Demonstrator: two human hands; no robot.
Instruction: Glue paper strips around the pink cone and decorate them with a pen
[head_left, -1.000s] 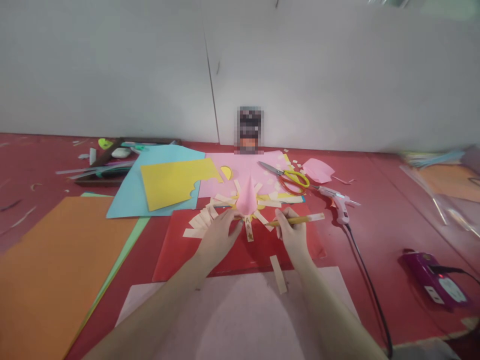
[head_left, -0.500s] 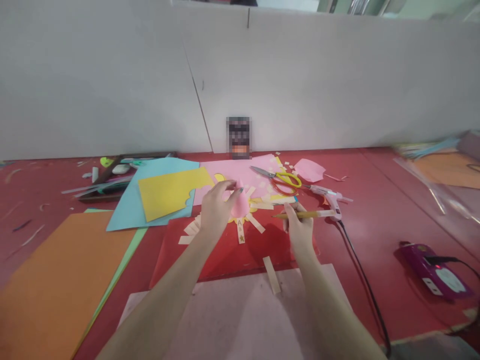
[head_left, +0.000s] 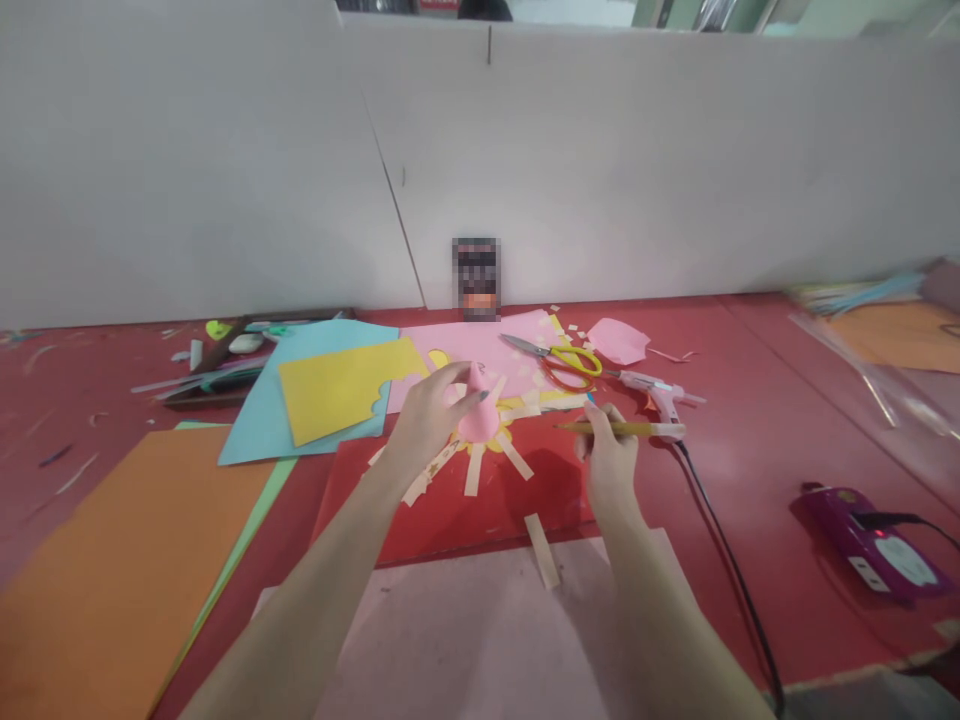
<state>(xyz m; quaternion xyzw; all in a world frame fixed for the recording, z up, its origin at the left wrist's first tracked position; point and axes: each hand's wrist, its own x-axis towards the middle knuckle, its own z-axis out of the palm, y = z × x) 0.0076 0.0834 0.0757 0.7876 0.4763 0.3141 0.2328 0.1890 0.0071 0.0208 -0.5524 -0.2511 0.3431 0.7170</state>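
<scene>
Red table (head_left: 780, 430); left hand (head_left: 427, 412) arched, fingers pinching pink cone (head_left: 477, 425); right hand (head_left: 611, 460), fingers holding yellow pen (head_left: 637, 429) level.

One left hand (head_left: 424, 415), one right hand (head_left: 611, 460), one pink cone (head_left: 478, 418), one pencil (head_left: 637, 429).
Clocked from the cone: two hands in all, at 9 and between 3 and 4; one pencil at 3; one pair of scissors (head_left: 574, 358) at 2; one glue gun (head_left: 664, 398) at 3; one purple box (head_left: 874, 545) between 3 and 4; one large yellow sheet (head_left: 334, 390) and one blue sheet (head_left: 259, 425) at 9; one large orange sheet (head_left: 135, 560) at 8. Of the pale strips (head_left: 542, 552), one lies apart at 5; the rest, around the cone, overlap too much to count.
</scene>
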